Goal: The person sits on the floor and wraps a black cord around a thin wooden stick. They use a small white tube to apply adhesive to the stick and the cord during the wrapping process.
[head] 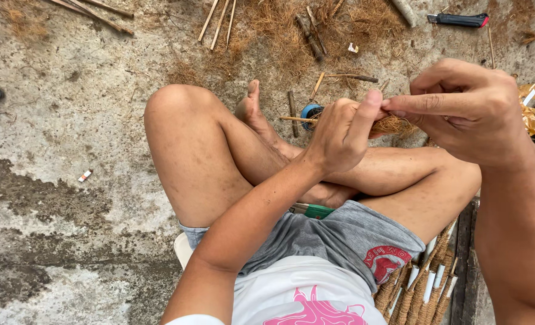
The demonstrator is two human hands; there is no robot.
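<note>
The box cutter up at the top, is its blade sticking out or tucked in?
Cannot tell. The box cutter lies flat on the concrete floor, away from both hands, and its tip looks too small to show a blade.

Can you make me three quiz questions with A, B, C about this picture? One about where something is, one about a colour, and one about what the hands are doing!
1. Where is the utility knife?
A. On the ground at the top right
B. In the left hand
C. On the lap

2. What colour is the tape roll on the ground?
A. Yellow
B. Blue
C. White

3. What are the two hands doing?
A. Resting flat on the knees
B. Waving in the air
C. Pinching a tuft of brown fibre between them

Answers: 1 A, it lies on the concrete floor beyond the hands. 2 B, its rim shows blue behind the left hand. 3 C, left hand and right hand meet fingertip to fingertip on the fibre.
</note>
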